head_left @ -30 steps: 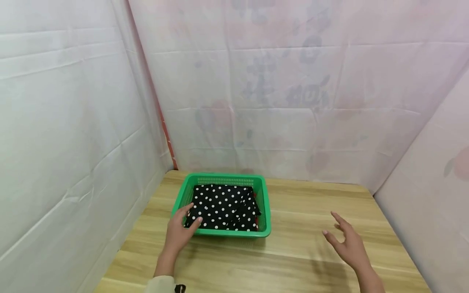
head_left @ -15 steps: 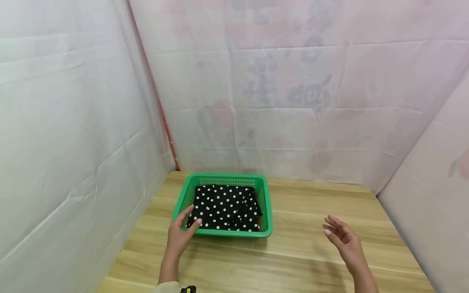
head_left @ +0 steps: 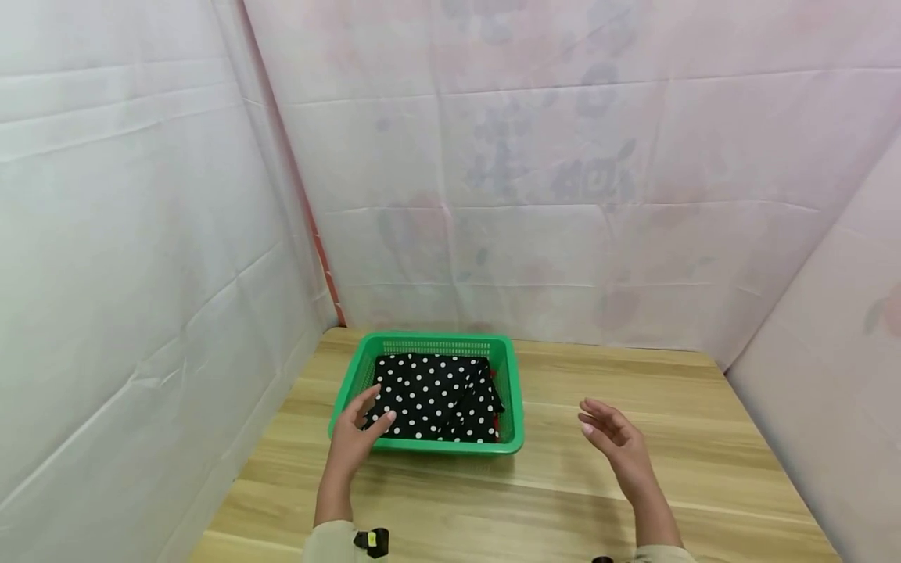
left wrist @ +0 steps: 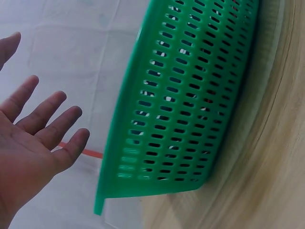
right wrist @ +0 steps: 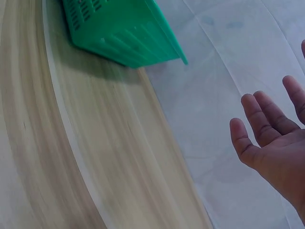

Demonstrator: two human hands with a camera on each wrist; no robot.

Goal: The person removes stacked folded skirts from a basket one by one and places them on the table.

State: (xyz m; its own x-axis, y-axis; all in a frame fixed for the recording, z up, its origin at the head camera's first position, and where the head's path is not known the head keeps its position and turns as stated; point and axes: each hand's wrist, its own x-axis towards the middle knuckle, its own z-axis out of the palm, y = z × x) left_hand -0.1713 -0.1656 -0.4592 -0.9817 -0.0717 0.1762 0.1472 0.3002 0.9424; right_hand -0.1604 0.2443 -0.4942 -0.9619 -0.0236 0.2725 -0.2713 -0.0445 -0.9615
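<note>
A green plastic basket (head_left: 450, 448) with slotted sides stands at the back left of the table. Inside it lies a folded black cloth (head_left: 429, 391) with white polka dots, and a bit of red shows at its right edge. My left hand (head_left: 352, 438) hovers over the basket's front left corner, fingers spread and holding nothing. In the left wrist view the palm and fingers are apart from the basket's slotted wall (left wrist: 176, 105). To the right of the basket, my right hand (head_left: 621, 450) is held above the table, its fingers loosely bent with nothing in them.
The wooden table (head_left: 549, 500) carries the basket close to its back edge. White sheeting with faint prints (head_left: 521, 234) hangs behind it, and more sheeting (head_left: 141, 313) rises along the left and right sides.
My right hand has moved left toward the basket, and its fingers have drawn closer together. The left hand has shifted slightly right over the basket's corner. The basket and cloth stay put.
</note>
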